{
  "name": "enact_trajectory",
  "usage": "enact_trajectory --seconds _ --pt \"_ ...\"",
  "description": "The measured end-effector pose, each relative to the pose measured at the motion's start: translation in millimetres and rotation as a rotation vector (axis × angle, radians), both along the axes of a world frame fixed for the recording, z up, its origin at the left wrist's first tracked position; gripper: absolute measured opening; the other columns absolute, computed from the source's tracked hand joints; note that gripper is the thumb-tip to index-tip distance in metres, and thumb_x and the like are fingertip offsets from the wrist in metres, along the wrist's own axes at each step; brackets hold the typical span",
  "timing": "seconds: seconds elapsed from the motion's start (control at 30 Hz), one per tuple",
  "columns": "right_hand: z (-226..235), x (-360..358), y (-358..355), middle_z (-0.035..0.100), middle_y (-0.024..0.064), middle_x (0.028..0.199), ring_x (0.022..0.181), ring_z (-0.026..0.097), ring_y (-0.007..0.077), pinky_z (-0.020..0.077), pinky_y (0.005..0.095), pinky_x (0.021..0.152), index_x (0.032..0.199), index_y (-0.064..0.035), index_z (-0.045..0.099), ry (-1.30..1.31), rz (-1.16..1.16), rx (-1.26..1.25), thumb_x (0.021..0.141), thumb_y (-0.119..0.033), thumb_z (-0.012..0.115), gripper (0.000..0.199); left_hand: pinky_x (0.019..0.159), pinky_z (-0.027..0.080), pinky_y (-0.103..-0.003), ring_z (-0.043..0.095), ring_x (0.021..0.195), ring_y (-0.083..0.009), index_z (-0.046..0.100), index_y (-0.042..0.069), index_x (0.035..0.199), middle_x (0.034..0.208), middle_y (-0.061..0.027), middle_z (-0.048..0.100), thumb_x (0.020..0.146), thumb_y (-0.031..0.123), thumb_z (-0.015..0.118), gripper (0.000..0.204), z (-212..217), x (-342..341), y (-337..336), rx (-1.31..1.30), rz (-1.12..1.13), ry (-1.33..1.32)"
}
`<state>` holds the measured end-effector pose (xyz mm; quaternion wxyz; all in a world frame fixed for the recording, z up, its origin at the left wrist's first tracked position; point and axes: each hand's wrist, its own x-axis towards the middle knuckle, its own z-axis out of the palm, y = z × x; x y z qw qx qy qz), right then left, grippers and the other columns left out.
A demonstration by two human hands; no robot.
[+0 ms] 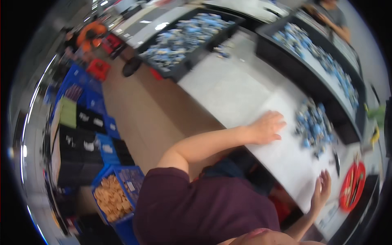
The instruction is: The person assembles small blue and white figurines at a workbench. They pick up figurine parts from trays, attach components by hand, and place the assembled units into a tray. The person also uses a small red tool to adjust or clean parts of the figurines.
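My left hand is stretched over the near edge of the white worktable, its fingers a little apart and nothing seen in them. Small blue, silver and dark cylindrical parts lie in a loose pile just beyond it; blur hides their exact kind. My right hand is raised at the table's right part, fingers extended, and appears to hold nothing. Nearest to it are a slim black tool on the table and a round red tray with thin stick-like tools inside.
Two black bins, a left one and a right one, hold many similar parts at the table's far side. Another person's arm shows behind the right bin. Blue crates, one with tan pieces, stand at left beside the brown floor.
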<state>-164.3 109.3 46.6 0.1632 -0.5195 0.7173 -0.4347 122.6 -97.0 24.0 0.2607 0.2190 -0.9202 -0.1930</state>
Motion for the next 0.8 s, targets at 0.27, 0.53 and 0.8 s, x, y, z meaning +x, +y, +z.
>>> enact_trajectory --seconds 0.27,0.53,0.8 --pt "-12.1 34.8 16.3 0.039 0.0199 0.131 0.125 0.031 0.036 0.0255 0.0435 0.102 0.115 -0.0016 0.053 0.411 -0.039 0.099 0.075 -0.016 0.064 0.044 0.103 0.015 -0.053 0.018 0.13 -0.0382 0.034 0.006 0.133 0.141 -0.0217 0.021 0.086 0.036 0.048 0.058 -11.3 -9.3 31.7 -0.067 0.157 -0.318" --pt "-10.8 28.1 18.0 0.04 0.0186 0.13 0.125 0.031 0.0355 0.0254 0.0447 0.102 0.112 -0.0028 0.055 0.339 -0.063 0.08 0.071 -0.018 0.067 0.045 0.104 0.014 -0.051 0.019 0.13 -0.0378 0.034 0.005 0.133 0.14 -0.0217 0.022 0.085 0.035 0.049 0.058 -6.0 -15.2 36.6 -0.059 0.157 -0.364" --pt "-10.4 24.9 18.3 0.041 0.0175 0.13 0.124 0.031 0.0351 0.0273 0.0425 0.102 0.11 -0.0031 0.056 0.307 -0.068 0.067 0.07 -0.018 0.068 0.044 0.105 0.013 -0.05 0.018 0.131 -0.0367 0.034 0.005 0.133 0.141 -0.0202 0.021 0.086 0.035 0.048 0.058 -5.9 -16.2 38.4 -0.053 0.168 -0.357"
